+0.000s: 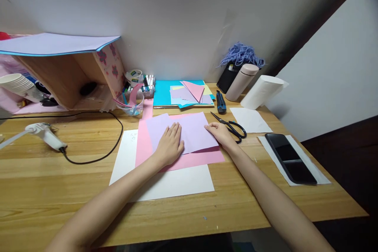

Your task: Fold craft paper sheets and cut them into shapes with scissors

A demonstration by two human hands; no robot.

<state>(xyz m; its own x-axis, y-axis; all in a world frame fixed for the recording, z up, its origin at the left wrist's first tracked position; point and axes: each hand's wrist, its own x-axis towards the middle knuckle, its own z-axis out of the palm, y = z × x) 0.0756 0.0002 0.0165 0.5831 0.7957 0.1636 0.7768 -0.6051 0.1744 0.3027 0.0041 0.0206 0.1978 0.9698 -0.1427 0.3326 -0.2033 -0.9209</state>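
Two pieces of light purple paper, or one folded piece, lie over a pink sheet (183, 163); I cannot tell which. My left hand (170, 144) rests flat on the purple paper (196, 130), fingers stretched out. At its right edge my right hand (220, 133) pinches the purple paper between thumb and fingers, and that side is lifted slightly, with a shadow below. Under the pink sheet lies a white sheet (177, 185). Black-handled scissors (236, 129) lie just beyond my right hand, partly hidden by it.
Behind are coloured paper scraps (189, 92), a utility knife (220, 102), a tumbler (242, 82) and a tissue roll (261, 92). A phone (291, 159) lies at right. At left are a glue gun (47, 136) with its cord, an open box (79, 75) and a plastic cup (130, 104).
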